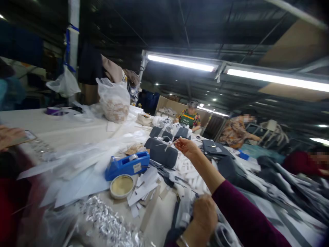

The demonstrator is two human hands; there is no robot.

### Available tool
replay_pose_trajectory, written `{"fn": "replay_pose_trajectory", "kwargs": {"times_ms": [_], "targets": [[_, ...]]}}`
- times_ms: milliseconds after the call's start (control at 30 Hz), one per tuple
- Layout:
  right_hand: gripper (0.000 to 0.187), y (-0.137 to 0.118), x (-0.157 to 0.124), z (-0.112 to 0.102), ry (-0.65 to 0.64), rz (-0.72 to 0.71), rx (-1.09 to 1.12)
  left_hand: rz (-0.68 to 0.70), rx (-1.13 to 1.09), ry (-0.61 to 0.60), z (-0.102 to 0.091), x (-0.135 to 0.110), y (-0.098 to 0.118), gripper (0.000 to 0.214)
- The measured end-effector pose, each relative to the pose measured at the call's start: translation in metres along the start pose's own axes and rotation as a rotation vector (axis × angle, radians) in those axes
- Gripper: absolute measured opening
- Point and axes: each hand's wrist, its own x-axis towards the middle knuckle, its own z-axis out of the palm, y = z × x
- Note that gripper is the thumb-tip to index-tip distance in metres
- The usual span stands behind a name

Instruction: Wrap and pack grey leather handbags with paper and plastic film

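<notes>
My right hand (186,146): pinched on thin white cord (170,144), near dark-grey bag (161,153); left hand (204,213): curled, hold I cannot tell; blue tape dispenser (123,167), one

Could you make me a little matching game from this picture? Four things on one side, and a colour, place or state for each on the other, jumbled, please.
Things:
1. Tape dispenser
2. Round tub
3. Tube lights
4. Purple-sleeved right hand

Descriptions:
A. Glowing overhead
B. Pinching thin white string
C. Yellowish inside, with a pale rim
D. Bright blue

Right pairs: 1-D, 2-C, 3-A, 4-B.
</notes>
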Motion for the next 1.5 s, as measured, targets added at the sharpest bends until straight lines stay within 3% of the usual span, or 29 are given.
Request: {"fn": "replay_pose_trajectory", "kwargs": {"times_ms": [100,167,233,333,467,533,667,767,833,900,967,1067,1167,1333,1500], "targets": [[0.014,-0.006,-0.059,-0.066,0.101,-0.003,0.087,-0.001,0.030,0.317,0.017,0.000,0.013,0.016],[0.013,-0.005,-0.102,-0.105,0.171,0.000,0.147,0.107,0.001,0.568,0.019,0.001,0.017,0.014],[0.013,-0.002,-0.142,-0.136,0.238,0.016,0.188,0.248,-0.015,0.685,0.017,0.002,0.019,0.029],[0.013,0.009,-0.190,-0.161,0.288,0.050,0.236,0.359,0.012,0.648,0.015,0.002,0.025,0.056],[0.014,0.021,-0.218,-0.170,0.241,0.076,0.287,0.401,-0.011,0.363,0.016,0.001,0.035,0.025],[0.014,0.025,-0.218,-0.174,0.232,0.074,0.307,0.349,-0.147,0.249,0.015,0.001,0.039,0.023],[0.013,0.031,-0.209,-0.190,0.233,0.101,0.226,0.064,-0.600,0.130,0.010,0.004,0.041,0.027],[0.010,0.035,-0.200,-0.201,0.219,0.107,0.034,-0.033,-0.786,0.138,0.005,0.006,0.041,0.031],[0.030,0.037,-0.195,-0.204,0.181,0.002,-0.108,-0.037,-0.776,0.165,0.002,0.008,0.040,0.032],[0.066,0.038,-0.190,-0.202,0.011,-0.110,-0.207,-0.020,-0.718,0.178,0.000,0.009,0.040,0.030],[0.091,0.041,-0.183,-0.196,-0.263,-0.125,-0.206,0.003,-0.665,0.189,-0.001,0.009,0.039,0.028],[0.101,0.049,-0.170,-0.185,-0.514,-0.046,-0.127,0.013,-0.607,0.239,-0.002,0.010,0.038,0.024],[0.092,0.059,-0.156,-0.177,-0.540,-0.028,-0.063,0.021,-0.555,0.294,-0.003,0.010,0.037,0.023],[0.040,0.060,-0.139,-0.179,-0.610,-0.046,-0.109,0.068,-0.511,0.403,-0.005,0.008,0.041,0.021],[0.033,0.051,-0.133,-0.192,-0.660,-0.068,-0.259,0.044,-0.652,0.472,-0.008,0.008,0.043,0.025]]}}
